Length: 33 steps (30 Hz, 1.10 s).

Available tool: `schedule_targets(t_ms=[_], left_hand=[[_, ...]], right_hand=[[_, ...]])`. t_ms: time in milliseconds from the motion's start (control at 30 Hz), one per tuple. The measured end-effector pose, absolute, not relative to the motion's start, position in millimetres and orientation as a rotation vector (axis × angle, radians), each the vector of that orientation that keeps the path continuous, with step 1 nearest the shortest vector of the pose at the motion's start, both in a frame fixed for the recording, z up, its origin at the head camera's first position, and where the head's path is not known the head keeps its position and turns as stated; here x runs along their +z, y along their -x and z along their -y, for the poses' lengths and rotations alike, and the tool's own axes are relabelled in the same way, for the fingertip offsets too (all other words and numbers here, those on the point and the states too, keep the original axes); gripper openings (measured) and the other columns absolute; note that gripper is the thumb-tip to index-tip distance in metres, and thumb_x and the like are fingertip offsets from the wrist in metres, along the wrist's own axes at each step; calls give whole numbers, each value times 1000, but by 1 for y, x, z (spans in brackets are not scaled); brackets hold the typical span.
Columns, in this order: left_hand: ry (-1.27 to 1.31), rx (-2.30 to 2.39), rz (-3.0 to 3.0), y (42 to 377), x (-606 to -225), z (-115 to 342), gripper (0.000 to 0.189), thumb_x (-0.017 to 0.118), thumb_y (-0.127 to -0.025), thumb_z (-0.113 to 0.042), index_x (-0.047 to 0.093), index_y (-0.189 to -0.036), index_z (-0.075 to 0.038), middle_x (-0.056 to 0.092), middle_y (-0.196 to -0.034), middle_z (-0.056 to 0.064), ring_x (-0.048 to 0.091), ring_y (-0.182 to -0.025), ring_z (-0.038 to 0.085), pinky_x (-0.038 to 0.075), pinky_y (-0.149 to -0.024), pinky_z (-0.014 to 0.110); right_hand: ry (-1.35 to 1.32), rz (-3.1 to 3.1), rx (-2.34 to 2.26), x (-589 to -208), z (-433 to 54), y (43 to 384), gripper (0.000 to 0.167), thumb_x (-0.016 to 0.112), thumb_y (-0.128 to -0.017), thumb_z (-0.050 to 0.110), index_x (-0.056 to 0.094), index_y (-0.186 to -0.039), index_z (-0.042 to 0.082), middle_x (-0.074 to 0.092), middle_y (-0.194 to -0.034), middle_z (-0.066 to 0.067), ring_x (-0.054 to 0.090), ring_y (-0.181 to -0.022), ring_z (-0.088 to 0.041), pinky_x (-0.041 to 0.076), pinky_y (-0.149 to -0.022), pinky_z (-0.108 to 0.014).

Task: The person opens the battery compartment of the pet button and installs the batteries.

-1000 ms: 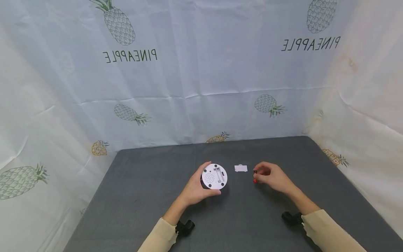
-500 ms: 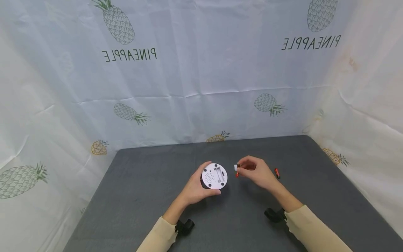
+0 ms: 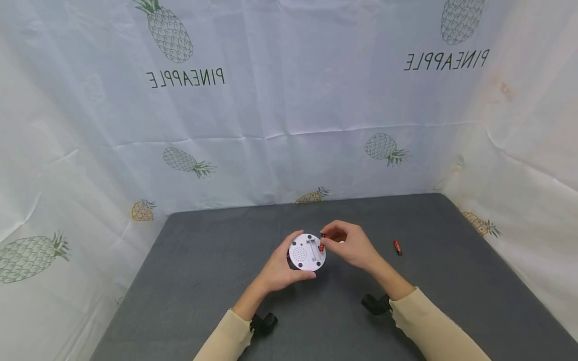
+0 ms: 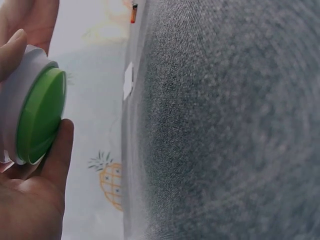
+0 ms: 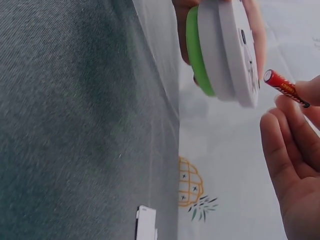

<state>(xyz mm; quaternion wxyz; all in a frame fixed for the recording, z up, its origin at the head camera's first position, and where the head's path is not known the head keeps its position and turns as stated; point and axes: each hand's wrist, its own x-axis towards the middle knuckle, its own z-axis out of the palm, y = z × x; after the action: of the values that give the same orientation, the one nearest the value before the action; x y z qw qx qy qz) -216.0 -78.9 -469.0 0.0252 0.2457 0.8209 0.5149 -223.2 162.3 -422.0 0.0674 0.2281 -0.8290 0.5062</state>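
Observation:
My left hand (image 3: 279, 271) holds a round white buzzer (image 3: 299, 254) by its edge above the table, its underside turned up. That underside shows speaker holes, small dark feet and an uncovered battery compartment (image 3: 312, 250). On its other side is a green dome (image 4: 42, 117), seen in the left wrist view. Between thumb and fingertips, my right hand (image 3: 356, 246) pinches a red and black battery (image 5: 285, 88) close to the compartment. In the right wrist view a small gap separates the battery from the buzzer. A second red battery (image 3: 397, 247) lies on the table to the right.
A small white battery cover (image 5: 146, 222) lies on the dark grey table (image 3: 217, 281), mostly hidden behind my right hand in the head view. White curtains (image 3: 289, 100) with pineapple prints surround the table at the back and sides.
My right hand has picked up one battery from the right and carried it left to the buzzer, leaving the other on the table. My left hand and the buzzer have hardly moved.

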Motion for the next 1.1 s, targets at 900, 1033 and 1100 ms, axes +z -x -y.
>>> schedule_targets(t_ms=[900,1033,1100], left_hand=[[-788,1581,-2508,213,-469,80,102,92,-75,-35,33,-157,-22,54,-139,-4,55,-116,15,43,-98,41],[-806,1586,-2503,212,-468,79,102,92,-75,-35,33,-158,-23,54,-138,-4,55,-115,15,44,-97,40],[-815,1595,-2506,212,-468,79,102,92,-75,-34,33,-158,-23,54,-137,-4,56,-114,15,44,-97,39]], right_hand=[[-710,2484,1473,-437,-138,227,5,79,-91,18,80,-95,15,60,-88,6,52,-73,-14,45,-63,-29],[-645,2482,1523,-441,-138,229,9,81,-89,20,78,-96,15,61,-92,2,52,-76,-17,46,-66,-29],[-589,2499,1562,-442,-138,231,18,81,-89,21,74,-103,12,60,-96,-2,53,-79,-18,47,-69,-30]])
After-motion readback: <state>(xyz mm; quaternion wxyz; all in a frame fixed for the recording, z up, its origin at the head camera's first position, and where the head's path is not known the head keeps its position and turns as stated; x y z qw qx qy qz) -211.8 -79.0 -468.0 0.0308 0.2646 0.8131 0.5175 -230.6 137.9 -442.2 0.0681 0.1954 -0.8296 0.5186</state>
